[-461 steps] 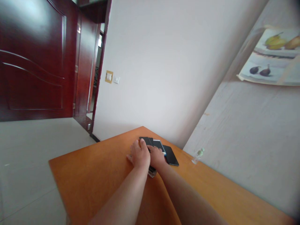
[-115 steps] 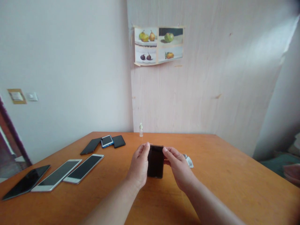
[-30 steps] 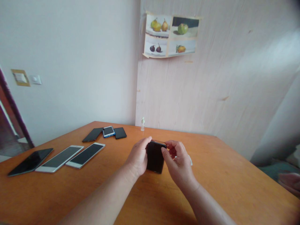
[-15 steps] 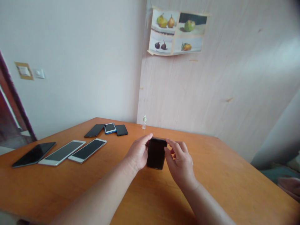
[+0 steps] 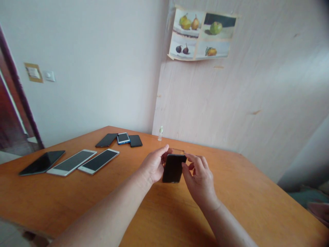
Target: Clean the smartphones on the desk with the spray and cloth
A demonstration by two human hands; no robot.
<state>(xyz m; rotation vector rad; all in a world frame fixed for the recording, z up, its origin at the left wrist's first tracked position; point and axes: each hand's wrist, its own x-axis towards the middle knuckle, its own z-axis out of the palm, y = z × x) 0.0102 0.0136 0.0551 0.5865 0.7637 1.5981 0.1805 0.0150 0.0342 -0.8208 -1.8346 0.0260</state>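
A black phone [image 5: 173,168] is held just above the orange table [image 5: 252,202], screen towards me. My left hand [image 5: 153,166] grips its left edge, fingers curled round it. My right hand [image 5: 199,178] pinches its right edge with thumb and fingers. A thin clear piece, hard to make out, shows at the phone's top edge [image 5: 177,150].
Three large devices lie in a row at the left: a dark tablet [image 5: 42,162], a white one [image 5: 72,162] and another [image 5: 99,161]. Three small phones [image 5: 122,138] lie further back. A tiny bottle [image 5: 160,133] stands by the wall under a fruit picture [image 5: 203,34].
The view has swung a little to the left. Both hands have stayed on the black phone, which has tilted up slightly, and a clear edge now shows above its top.
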